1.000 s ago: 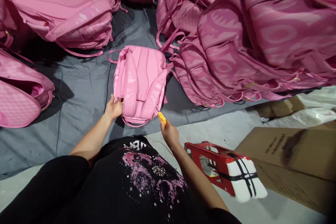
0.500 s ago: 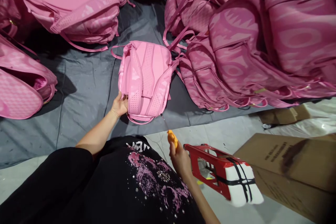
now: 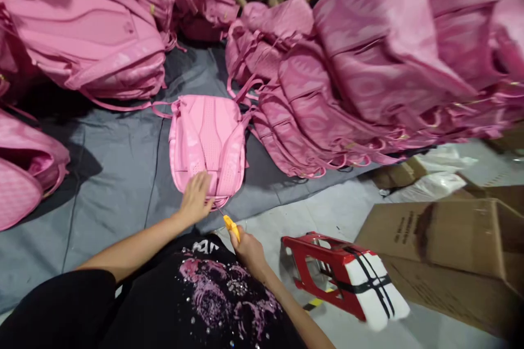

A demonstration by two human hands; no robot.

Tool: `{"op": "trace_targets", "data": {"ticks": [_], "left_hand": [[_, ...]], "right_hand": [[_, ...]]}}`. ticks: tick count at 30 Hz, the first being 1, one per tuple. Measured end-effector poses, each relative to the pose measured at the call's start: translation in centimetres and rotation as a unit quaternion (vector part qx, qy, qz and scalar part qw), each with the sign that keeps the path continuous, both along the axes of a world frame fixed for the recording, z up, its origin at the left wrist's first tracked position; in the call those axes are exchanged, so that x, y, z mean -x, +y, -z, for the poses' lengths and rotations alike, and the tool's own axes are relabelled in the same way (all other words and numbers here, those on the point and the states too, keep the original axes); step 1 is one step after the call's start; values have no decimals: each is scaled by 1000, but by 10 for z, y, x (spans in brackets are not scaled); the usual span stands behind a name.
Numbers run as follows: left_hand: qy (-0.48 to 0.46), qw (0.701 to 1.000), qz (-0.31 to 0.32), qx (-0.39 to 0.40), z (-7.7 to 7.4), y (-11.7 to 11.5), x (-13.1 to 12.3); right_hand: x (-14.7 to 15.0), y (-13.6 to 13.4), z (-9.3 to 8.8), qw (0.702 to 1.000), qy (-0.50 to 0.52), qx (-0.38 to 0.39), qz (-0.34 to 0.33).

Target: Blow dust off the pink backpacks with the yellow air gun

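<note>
A small pink backpack (image 3: pixel 212 120) lies on the grey cloth with its straps and padded back facing up. My left hand (image 3: pixel 197 196) rests on its lower end, fingers stretched out. My right hand (image 3: pixel 248 248) is closed around the yellow-orange handle of a thin tool (image 3: pixel 231 227). The tool's thin shaft points up and left to the backpack's bottom edge, beside my left fingers; its tip is too small to make out.
Pink backpacks (image 3: pixel 303 103) are stacked at the right, with more (image 3: pixel 94 32) at the upper left. A red stool (image 3: pixel 327 267) with a white, black-taped pad and a cardboard box (image 3: pixel 442 234) stand at the right. Part of a person shows at the top.
My left hand has moved from the backpack's left side onto its lower end. My right hand has brought the tool left, close to the bottom edge. The view has shifted.
</note>
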State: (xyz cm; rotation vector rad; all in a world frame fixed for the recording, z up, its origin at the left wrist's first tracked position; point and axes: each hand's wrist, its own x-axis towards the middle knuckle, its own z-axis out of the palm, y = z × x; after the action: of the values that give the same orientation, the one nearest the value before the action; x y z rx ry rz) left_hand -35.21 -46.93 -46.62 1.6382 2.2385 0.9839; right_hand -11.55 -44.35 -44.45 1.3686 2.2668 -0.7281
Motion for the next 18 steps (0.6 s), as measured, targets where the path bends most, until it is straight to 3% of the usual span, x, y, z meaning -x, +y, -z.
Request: {"op": "trace_targets", "data": {"ticks": [2,4,6,8,11,14,16,18], "left_hand": [[165,978,102,73,18,13,-11],[250,953,120,123,31,33,-13],[271,946,116,136,31,55,-10],[233,959,104,124,15,74,-4],[91,993,17,73,-33,94,4],[-100,990,-71,-73,-80,103,11],[-204,955,-91,-198,-91,102,10],[-268,914,-128,-275,-82,91,3]], "right_hand": [[-2,-1,3,1000,4,0,19],[-5,-1,5,999,19,3,38],[-11,-2,7,997,51,-8,65],[-21,-5,9,990,103,-21,95],[-38,-12,13,957,253,-42,138],[-51,-17,13,903,390,-73,162],[-52,-14,9,886,425,-83,165],[-48,-5,2,884,433,-80,160]]}}
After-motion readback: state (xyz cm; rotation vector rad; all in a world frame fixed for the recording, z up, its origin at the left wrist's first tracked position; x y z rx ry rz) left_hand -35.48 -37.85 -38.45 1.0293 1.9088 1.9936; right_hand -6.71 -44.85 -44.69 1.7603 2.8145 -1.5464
